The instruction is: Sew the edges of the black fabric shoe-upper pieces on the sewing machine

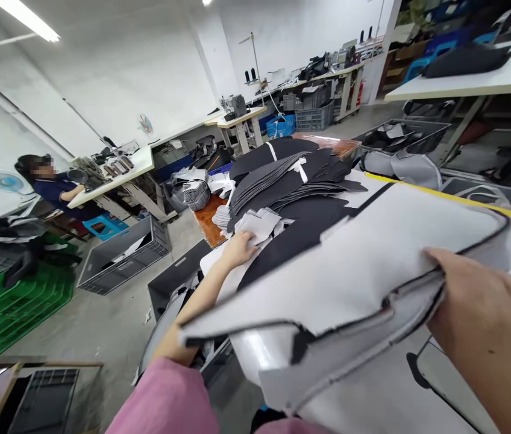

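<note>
My right hand (484,301) grips a large light grey sewn fabric panel (328,271) with black edging. The thumb lies over the panel's edge and the other fingers are partly hidden. The panel spreads in front of me, its pointed end toward the left. At the front of the stacks, my left hand (238,248) is closed at the edge of some small pale fabric pieces (260,224), thumb and fingers around them. Behind these lie stacks of dark grey cut fabric pieces (260,187), some bound with a white tie (299,170).
A grey crate (124,256) and a green basket (25,307) stand on the floor at left. A co-worker (56,184) sits at a sewing machine (86,172) there. More machine tables line the back wall. A white table (476,81) stands at the right.
</note>
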`<state>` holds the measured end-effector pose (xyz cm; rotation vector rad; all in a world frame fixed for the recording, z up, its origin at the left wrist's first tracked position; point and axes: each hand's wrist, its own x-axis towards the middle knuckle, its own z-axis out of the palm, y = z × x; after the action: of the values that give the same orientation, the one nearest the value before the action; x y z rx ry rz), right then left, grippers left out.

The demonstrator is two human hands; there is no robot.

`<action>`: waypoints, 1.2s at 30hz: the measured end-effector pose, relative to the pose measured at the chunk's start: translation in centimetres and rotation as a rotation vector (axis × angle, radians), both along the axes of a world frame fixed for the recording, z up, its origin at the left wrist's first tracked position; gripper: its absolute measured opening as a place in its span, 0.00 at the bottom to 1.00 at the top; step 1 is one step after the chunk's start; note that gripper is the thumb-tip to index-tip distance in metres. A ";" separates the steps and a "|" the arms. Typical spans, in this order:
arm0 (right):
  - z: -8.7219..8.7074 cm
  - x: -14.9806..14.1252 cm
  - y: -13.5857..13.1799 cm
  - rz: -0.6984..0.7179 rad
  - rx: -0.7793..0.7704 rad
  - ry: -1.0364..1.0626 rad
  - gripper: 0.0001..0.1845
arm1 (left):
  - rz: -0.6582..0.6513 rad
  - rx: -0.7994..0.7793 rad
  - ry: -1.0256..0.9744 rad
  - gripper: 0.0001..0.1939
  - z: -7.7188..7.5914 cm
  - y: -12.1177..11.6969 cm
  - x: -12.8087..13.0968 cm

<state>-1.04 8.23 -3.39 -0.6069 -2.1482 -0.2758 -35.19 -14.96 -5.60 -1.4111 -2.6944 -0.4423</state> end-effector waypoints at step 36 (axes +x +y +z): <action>-7.9 15.9 -8.3 -0.245 -0.382 -0.332 0.13 | -0.617 -0.107 -0.108 0.11 -3.7 22.4 36.8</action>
<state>14.86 -0.07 -11.28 -1.1133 -2.4692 -0.0998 1.57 7.47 -9.28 -2.3083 -2.3302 -0.4151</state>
